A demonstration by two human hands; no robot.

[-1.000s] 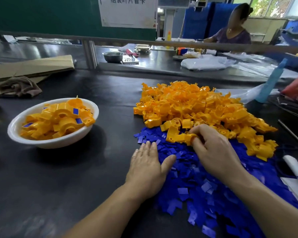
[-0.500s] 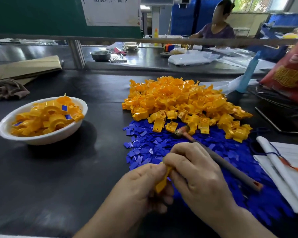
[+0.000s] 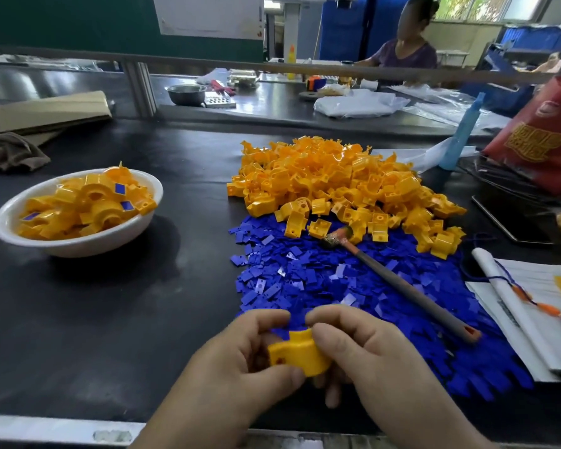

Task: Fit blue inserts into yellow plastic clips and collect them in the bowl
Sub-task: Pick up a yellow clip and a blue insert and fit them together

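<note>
One yellow clip (image 3: 297,354) is gripped by the curled fingers of the left hand (image 3: 240,367) and right hand (image 3: 363,361), which hide its underside, so any insert inside cannot be made out; blue inserts (image 3: 305,280) lie just beyond the hands, the clip heap (image 3: 337,179) farther off, and the bowl (image 3: 78,246) well out to the left.

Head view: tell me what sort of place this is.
Probably a factory assembly bench: heaped yellow clips, a spread of blue inserts, and another person seated at the next bench.

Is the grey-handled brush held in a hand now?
No, the brush lies on the blue inserts, while the left hand and right hand grip a yellow clip.
</note>
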